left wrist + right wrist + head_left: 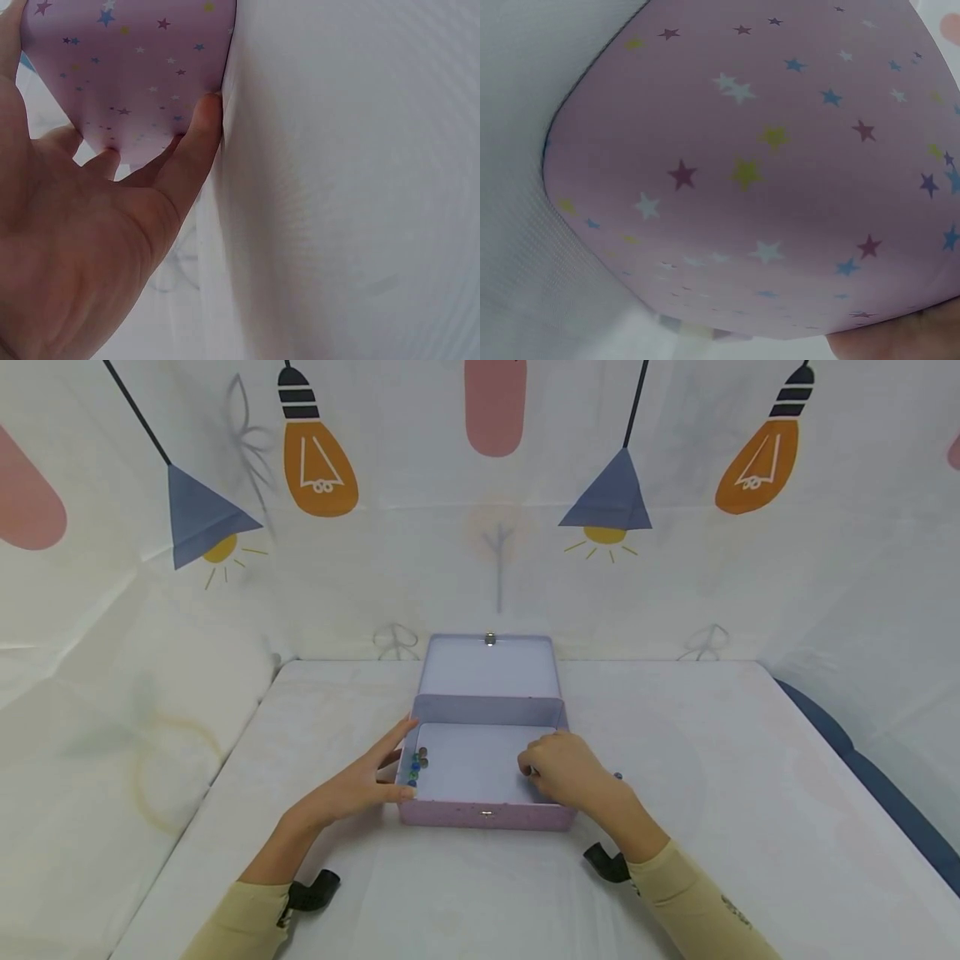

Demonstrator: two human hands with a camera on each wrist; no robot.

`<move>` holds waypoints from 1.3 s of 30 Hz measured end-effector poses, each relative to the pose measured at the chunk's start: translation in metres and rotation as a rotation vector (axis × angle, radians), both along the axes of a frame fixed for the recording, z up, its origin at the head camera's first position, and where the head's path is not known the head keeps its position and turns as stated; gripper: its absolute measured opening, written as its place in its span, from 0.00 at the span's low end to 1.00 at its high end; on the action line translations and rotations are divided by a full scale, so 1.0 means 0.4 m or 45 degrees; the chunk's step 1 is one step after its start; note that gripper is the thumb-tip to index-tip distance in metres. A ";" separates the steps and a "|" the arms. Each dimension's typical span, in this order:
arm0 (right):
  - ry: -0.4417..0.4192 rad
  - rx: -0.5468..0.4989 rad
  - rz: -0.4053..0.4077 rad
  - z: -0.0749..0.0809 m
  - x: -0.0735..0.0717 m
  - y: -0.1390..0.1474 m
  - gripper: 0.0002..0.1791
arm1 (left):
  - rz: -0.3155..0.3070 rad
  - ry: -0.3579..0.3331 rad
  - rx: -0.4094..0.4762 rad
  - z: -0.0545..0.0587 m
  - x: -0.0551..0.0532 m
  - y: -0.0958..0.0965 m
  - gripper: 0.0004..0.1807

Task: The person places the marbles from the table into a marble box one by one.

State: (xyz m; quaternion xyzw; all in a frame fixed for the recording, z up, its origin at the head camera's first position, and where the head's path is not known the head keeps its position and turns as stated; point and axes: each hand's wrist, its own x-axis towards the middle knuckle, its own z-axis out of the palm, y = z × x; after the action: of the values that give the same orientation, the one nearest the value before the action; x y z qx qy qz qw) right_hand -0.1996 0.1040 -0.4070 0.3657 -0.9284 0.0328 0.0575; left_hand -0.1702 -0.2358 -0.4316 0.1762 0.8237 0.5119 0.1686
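Note:
A lilac tin box (486, 815) sprinkled with coloured stars stands on the table, its hinged lid (487, 667) raised at the back. Several small glassy marbles (415, 767), blue, green and brownish, lie along its left inner edge. My left hand (352, 789) rests against the left end, thumb at the front corner and fingers spread; in the left wrist view its fingertips press the side wall. Over the right end, my right hand (566, 768) reaches inside with curled fingers. I cannot tell whether a marble is between them. The right wrist view mostly shows the starry side wall (780, 172).
Another small dark marble (618, 775) lies on the white tabletop (697, 760), just right of the box. A white curtain (420, 552) printed with lamps hangs behind the table. A dark blue edge (862, 768) shows beyond the table's right side.

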 end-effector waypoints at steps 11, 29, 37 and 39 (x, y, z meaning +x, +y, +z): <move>-0.037 -0.034 -0.004 -0.006 -0.005 0.000 0.03 | 0.004 0.015 -0.017 -0.003 0.001 -0.003 0.54; -0.141 -0.215 0.044 0.021 -0.007 0.024 0.07 | -0.007 0.008 -0.009 -0.004 -0.003 -0.003 0.54; -0.066 -0.289 0.027 0.052 -0.016 0.057 0.06 | -0.005 0.012 -0.011 -0.003 -0.003 -0.002 0.54; -0.047 -0.298 0.021 0.057 -0.019 0.065 0.07 | -0.003 0.014 -0.014 -0.003 -0.003 -0.001 0.54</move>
State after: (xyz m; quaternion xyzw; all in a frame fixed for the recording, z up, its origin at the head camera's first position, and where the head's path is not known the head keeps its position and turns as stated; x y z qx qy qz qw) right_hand -0.2071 0.1299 -0.3843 0.3633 -0.9161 0.1483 0.0823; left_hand -0.1716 -0.2363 -0.4330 0.1790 0.8273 0.5061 0.1657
